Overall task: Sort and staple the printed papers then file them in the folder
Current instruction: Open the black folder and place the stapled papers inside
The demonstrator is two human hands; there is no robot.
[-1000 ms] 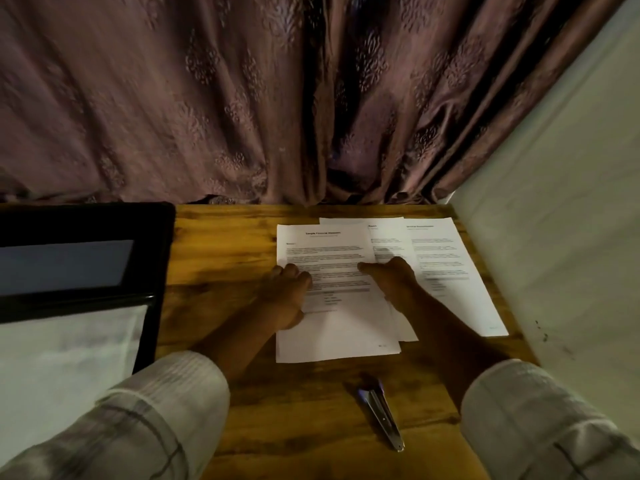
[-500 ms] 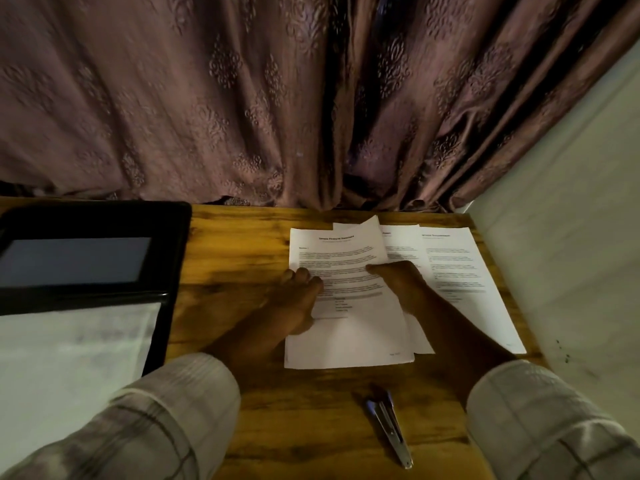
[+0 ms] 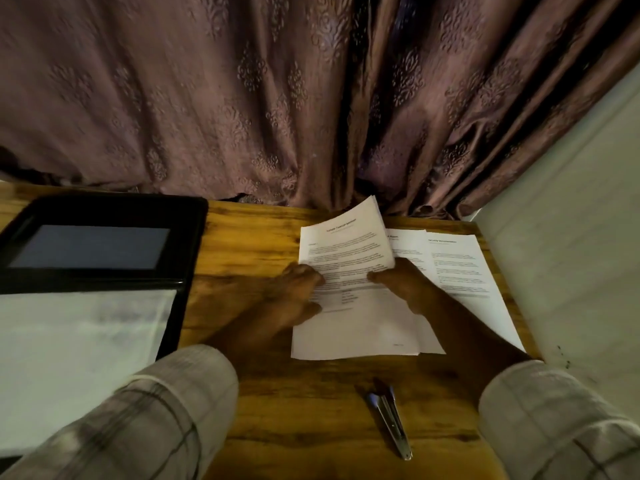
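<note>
Printed papers lie on the wooden table in overlapping piles. The nearest pile (image 3: 349, 251) has its top right corner curled up off the sheets below. My right hand (image 3: 401, 282) pinches that lifted right edge between thumb and fingers. My left hand (image 3: 298, 292) presses flat on the pile's left edge. A second pile (image 3: 408, 247) peeks out beneath, and a third pile (image 3: 460, 268) lies to the right. A silver and blue stapler (image 3: 389, 420) lies near the table's front edge. The open black folder (image 3: 104, 244) sits at the left with a white sheet (image 3: 79, 351) on its lower half.
A mauve patterned curtain (image 3: 277, 98) hangs right behind the table (image 3: 249, 244). A pale wall (image 3: 571, 220) bounds the table's right side. Bare wood shows between the folder and the papers and around the stapler.
The right hand has lifted the top pile's right corner higher, from flat to clearly curled up. The left hand stays on the left edge. The view has shifted slightly.
</note>
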